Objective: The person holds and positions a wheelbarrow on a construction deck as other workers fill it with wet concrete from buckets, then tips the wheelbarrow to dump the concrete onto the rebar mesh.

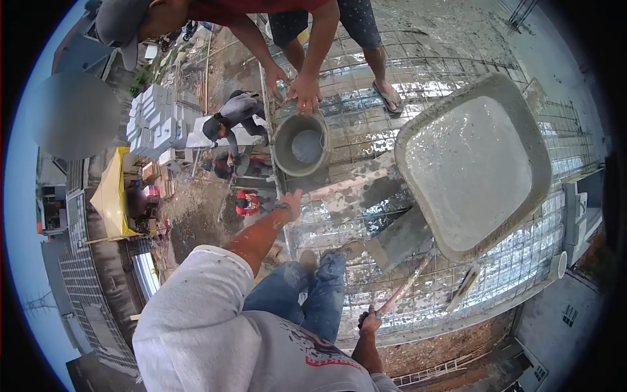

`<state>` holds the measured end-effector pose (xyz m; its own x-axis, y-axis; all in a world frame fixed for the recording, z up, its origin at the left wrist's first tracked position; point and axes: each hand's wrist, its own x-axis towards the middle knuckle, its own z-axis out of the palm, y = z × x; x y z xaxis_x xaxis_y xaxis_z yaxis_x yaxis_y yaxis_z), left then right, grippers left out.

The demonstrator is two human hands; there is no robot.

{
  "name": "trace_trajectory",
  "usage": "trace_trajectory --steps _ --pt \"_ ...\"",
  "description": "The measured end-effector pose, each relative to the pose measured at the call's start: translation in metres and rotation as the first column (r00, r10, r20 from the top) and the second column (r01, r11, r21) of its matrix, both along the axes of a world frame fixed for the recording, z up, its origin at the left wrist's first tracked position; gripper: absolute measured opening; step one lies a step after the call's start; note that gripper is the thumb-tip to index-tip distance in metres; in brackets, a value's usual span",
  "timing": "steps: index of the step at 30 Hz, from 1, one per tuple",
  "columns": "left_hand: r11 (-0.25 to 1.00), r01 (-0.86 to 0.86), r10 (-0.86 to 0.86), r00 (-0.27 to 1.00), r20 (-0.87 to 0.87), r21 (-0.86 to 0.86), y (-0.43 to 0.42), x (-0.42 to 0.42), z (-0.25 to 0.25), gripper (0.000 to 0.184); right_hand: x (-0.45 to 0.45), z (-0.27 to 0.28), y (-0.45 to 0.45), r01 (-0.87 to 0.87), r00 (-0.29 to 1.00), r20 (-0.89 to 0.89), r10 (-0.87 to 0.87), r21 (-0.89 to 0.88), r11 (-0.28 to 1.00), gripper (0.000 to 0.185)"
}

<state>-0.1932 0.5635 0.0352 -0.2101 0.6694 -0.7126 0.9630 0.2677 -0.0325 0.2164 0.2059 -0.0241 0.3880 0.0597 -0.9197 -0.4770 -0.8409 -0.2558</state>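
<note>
A wheelbarrow [403,147] on my right carries a tray of wet grey concrete [470,173]. Its two wooden handles run back toward me. My left hand [294,204] is closed at the end of the far handle [349,184], its fingers partly hidden. Around the near handle [406,286] my right hand [369,321] is wrapped. Just beyond my left hand stands a round bucket [282,160], with a little grey residue at the bottom. A co-worker bends over it, one hand [305,93] at its rim and the other hand [277,80] beside it.
Rebar mesh [366,104] covers the deck, with boards [398,240] laid under the wheelbarrow. The deck edge drops off on my left, where several people [245,117] work below near stacked blocks [153,124] and a yellow canopy [112,196]. A white pipe [557,266] stands at the right.
</note>
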Motion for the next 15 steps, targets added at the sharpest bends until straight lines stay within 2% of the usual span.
trace_trajectory --steps 1,3,8,10,12,13,15 --pt "1.000 -0.016 0.016 1.000 0.022 -0.025 0.005 -0.001 0.004 0.055 0.005 0.001 -0.001 0.034 0.994 -0.101 -0.037 -0.031 0.999 0.033" --pt "0.997 -0.038 0.039 0.999 0.023 -0.070 0.007 -0.016 -0.034 0.052 0.009 -0.003 -0.003 0.099 0.978 -0.182 -0.101 -0.019 0.995 0.033" --pt "0.997 0.031 -0.026 0.998 0.062 -0.077 0.022 -0.015 -0.047 0.055 0.003 0.030 0.025 0.053 0.991 -0.117 -0.072 -0.154 0.987 0.034" --pt "0.999 0.005 0.002 0.990 0.141 -0.047 0.023 -0.015 -0.040 0.056 0.005 0.024 0.023 0.013 0.994 -0.107 -0.031 -0.165 0.986 0.034" --pt "0.992 0.080 -0.073 0.994 0.079 -0.092 0.032 -0.002 -0.016 0.055 0.005 0.010 0.011 0.043 0.995 -0.084 -0.060 -0.194 0.980 0.033" --pt "0.995 0.091 -0.086 0.991 0.102 -0.042 0.025 -0.014 -0.035 0.056 0.005 0.007 0.010 0.048 0.995 -0.082 -0.063 -0.178 0.983 0.033" --pt "0.991 0.124 -0.118 0.984 0.133 -0.040 0.027 -0.016 -0.037 0.059 0.004 0.006 0.005 0.063 0.994 -0.077 -0.075 -0.147 0.987 0.033"
